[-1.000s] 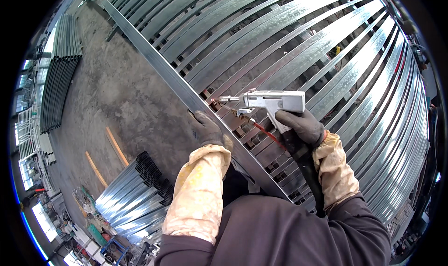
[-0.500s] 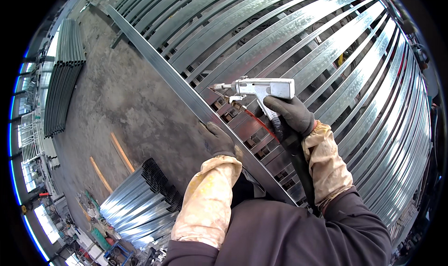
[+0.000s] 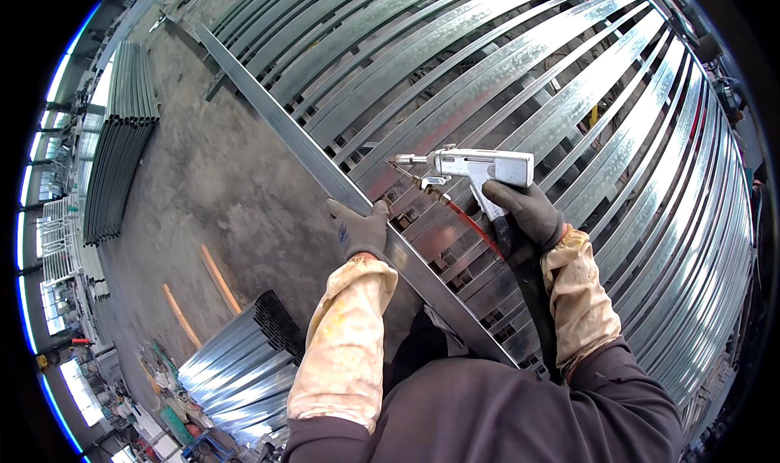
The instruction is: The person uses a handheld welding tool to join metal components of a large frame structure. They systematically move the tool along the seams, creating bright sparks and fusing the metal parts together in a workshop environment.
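My gloved right hand point(image 3: 528, 213) is wrapped round the grip of a silver welding gun point(image 3: 487, 167). Its narrow nozzle points left, above the slatted metal frame point(image 3: 455, 130), and a thin wire guide with a red tube runs below it. A black cable sleeve hangs from the handle along my right forearm. My gloved left hand point(image 3: 360, 227) grips the frame's long galvanized edge rail point(image 3: 284, 142), thumb over the upper face and fingers at the outer side. The nozzle tip is to the right of my left hand, near the slat ends; whether it touches metal is unclear.
Bundled metal tubes point(image 3: 122, 150) stand at the far left. Another stack of shiny tubes point(image 3: 244, 365) lies at the lower left, beside two wooden strips point(image 3: 219, 280) on the concrete floor point(image 3: 219, 187). Clutter and windows line the left edge.
My left hand has moved up along the edge rail and now grips across it. The welding gun and right hand have shifted slightly right and down in view; the whole view has moved a little.
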Tool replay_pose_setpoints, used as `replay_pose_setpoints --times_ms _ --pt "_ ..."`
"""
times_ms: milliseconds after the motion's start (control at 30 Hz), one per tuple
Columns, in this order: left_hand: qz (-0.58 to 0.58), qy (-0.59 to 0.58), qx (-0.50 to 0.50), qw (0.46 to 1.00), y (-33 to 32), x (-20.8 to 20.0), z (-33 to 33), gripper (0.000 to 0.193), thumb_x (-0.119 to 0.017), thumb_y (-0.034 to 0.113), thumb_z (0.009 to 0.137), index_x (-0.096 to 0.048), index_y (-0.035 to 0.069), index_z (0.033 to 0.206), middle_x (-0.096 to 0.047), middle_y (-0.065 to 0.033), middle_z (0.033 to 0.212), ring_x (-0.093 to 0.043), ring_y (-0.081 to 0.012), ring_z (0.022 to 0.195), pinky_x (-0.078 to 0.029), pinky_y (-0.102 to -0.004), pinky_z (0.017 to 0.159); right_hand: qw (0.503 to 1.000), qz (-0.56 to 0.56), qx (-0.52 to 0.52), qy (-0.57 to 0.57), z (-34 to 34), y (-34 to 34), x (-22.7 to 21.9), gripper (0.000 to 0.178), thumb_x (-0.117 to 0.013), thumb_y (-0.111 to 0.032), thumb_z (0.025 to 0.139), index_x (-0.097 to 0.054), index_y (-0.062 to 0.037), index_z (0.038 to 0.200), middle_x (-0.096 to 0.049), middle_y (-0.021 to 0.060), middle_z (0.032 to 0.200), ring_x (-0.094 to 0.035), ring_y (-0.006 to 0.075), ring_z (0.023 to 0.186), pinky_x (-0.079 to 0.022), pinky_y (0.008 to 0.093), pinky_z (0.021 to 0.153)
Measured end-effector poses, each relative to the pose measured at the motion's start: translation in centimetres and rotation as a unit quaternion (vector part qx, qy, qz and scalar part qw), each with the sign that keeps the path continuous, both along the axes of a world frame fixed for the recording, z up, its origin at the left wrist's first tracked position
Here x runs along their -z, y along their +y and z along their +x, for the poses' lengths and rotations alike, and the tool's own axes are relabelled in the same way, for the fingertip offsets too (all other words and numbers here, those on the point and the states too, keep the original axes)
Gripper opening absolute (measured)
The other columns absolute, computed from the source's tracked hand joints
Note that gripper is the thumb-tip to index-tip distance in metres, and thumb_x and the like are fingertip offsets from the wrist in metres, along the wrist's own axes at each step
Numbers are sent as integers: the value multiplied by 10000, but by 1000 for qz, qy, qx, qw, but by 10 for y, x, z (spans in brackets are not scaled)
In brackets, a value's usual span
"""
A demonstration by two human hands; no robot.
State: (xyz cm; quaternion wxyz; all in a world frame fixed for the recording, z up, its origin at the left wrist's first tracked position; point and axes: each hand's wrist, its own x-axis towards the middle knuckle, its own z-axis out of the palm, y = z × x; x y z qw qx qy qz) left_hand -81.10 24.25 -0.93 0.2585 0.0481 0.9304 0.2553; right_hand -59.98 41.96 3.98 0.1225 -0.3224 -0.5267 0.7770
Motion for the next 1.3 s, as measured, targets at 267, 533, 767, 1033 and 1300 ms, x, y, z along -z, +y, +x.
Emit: replay_pose_setpoints --times_ms 267,533,767,1033,1300 --pt "-62 53 -25 996 23 -11 -1 861 -840 337 688 -382 -71 1293 -560 -293 1253 -582 -386 1189 -472 -418 1013 1000 -3 -24 8 -7 -2 3 377 -649 -270 965 -591 -5 1225 -710 88 854 -642 140 655 -529 269 567" --pt "-74 48 -17 996 19 14 -6 1076 -790 309 750 -116 -133 1463 -401 -314 1405 -465 -386 1313 -409 -408 1091 995 -89 -41 3 -18 -4 14 385 -664 -262 956 -586 11 1216 -700 92 906 -640 127 691 -523 274 561" --pt "-32 39 -6 999 15 31 -7 1170 -774 279 786 67 -128 1489 -216 -355 1497 -406 -425 1352 -395 -409 1106 994 -66 -55 72 -52 -15 21 325 -654 -197 967 -601 22 1201 -680 61 974 -642 141 865 -520 310 803" --pt "-21 46 -14 999 11 41 -9 1142 -765 234 795 66 -126 1490 -221 -342 1490 -420 -418 1340 -398 -398 1107 992 -46 -74 88 -69 -18 43 315 -668 -210 963 -620 21 1171 -692 63 969 -654 140 857 -524 311 795" --pt "-2 82 -6 997 9 40 -6 1110 -747 218 796 47 -139 1486 -233 -334 1490 -416 -418 1338 -384 -402 1116 994 -16 -85 63 -69 -17 50 325 -688 -208 947 -622 0 1188 -660 17 1037 -579 95 944 -501 290 836"
